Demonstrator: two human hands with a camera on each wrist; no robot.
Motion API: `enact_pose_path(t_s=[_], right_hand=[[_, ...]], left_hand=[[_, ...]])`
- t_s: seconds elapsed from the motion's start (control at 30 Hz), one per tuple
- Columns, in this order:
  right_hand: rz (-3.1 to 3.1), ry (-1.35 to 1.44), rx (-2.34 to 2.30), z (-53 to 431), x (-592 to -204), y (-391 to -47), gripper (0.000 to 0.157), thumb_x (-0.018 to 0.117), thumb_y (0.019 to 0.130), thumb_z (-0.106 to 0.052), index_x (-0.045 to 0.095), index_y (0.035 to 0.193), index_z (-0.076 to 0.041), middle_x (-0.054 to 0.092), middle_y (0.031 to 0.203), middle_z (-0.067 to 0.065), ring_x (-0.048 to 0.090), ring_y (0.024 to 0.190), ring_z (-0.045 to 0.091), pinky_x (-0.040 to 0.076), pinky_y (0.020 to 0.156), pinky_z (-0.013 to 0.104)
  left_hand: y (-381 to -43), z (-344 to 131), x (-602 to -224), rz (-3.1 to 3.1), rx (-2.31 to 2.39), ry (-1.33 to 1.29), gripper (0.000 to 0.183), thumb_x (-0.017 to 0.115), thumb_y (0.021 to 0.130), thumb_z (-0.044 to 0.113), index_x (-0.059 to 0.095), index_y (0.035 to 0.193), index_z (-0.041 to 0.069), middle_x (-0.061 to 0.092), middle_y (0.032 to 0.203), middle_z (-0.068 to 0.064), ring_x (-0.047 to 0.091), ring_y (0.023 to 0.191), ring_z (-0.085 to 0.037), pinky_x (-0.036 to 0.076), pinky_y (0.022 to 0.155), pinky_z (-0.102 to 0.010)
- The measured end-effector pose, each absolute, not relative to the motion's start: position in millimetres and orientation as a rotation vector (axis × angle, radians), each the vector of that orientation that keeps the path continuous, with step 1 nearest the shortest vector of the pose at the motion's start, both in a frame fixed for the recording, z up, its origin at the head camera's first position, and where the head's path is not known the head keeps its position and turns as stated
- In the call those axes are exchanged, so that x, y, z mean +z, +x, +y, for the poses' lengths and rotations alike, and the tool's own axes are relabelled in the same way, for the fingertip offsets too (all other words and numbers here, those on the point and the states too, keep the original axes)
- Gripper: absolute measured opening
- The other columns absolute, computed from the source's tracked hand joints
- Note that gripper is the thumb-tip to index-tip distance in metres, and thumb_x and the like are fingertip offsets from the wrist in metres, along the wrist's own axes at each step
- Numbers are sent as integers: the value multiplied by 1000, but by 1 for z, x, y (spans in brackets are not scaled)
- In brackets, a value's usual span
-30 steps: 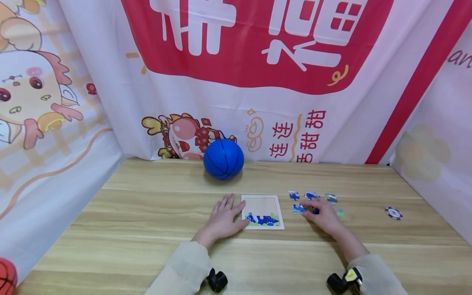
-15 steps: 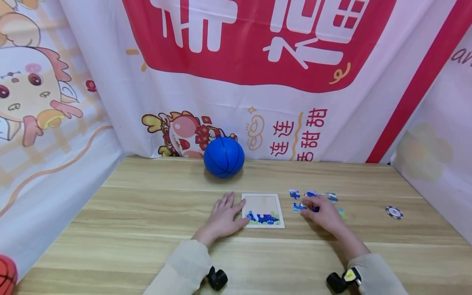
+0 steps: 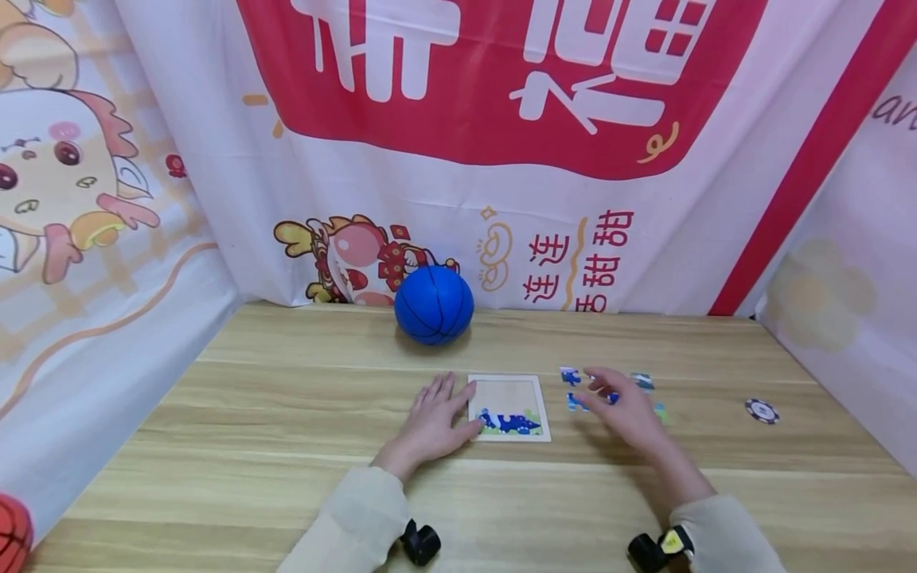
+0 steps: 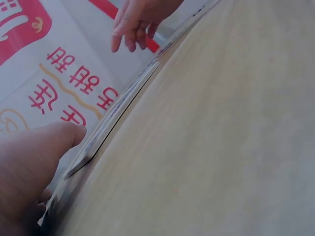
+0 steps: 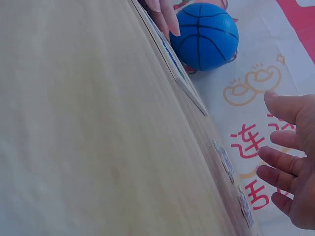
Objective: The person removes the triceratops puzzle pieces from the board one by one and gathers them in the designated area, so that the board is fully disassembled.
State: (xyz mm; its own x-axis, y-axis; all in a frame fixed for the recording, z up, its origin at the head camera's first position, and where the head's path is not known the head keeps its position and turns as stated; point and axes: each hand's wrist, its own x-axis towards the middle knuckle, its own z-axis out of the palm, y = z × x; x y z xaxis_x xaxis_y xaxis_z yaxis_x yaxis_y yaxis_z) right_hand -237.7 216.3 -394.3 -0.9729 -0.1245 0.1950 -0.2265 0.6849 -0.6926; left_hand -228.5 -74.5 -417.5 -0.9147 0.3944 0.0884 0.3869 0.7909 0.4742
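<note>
A square puzzle tray lies on the table with joined blue and green pieces along its near side. My left hand rests flat at the tray's left edge, fingers straight and thumb touching the frame. Above the loose puzzle pieces right of the tray hovers my right hand. The right wrist view shows its fingers spread and loosely bent, holding nothing. Loose pieces lie around it, among them a blue-white piece, another, and a greenish one. The hand partly hides others.
A blue ball stands at the back of the table by the curtain. Far right lies a poker chip. An orange-red ball shows at the lower left edge. Printed curtains border the back and sides.
My right hand has risen a little off the loose pieces, and its thumb and fingers have spread apart. The left hand and the tray have stayed in place.
</note>
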Motion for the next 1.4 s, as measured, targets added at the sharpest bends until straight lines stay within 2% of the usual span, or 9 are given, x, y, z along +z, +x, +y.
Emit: enact_pose_path(t_s=[0.2,0.53,0.77,0.93,1.4], right_hand=[[-2788,337,1237,199,-395,-231,41,63,79,-24,54,114,-5,55,95,9,49,87,23,42,70,35],[-2799,457,1352,170,-412,-220,42,69,73,-20,57,110,-3,54,85,2,50,79,16,43,71,32],[-2823,474,1156,163,-421,-219,40,70,72,-21,59,109,-10,53,92,-1,46,84,14,40,72,32],[-2821,509,1073,161,-421,-218,37,69,73,-21,61,108,-14,51,91,-4,42,79,14,37,66,30],[-2868,465,991,157,-416,-214,26,68,74,-15,61,99,-14,44,83,-2,38,76,15,35,64,29]], left_hand=[[-213,-66,-412,2955,739,734,62,45,83,50,30,136,20,11,140,-19,5,127,-32,8,99,-47],[-190,-51,-414,2932,626,893,62,42,82,53,32,134,22,9,140,-19,5,127,-32,9,99,-47],[-186,-50,-418,2924,573,913,62,40,83,54,29,136,23,8,140,-20,3,127,-32,6,99,-46],[-185,-50,-417,2918,538,904,63,39,84,54,27,136,22,7,141,-19,1,127,-31,5,100,-45],[-184,-47,-419,2925,486,927,63,36,84,54,26,137,21,7,141,-19,1,127,-30,6,100,-45]])
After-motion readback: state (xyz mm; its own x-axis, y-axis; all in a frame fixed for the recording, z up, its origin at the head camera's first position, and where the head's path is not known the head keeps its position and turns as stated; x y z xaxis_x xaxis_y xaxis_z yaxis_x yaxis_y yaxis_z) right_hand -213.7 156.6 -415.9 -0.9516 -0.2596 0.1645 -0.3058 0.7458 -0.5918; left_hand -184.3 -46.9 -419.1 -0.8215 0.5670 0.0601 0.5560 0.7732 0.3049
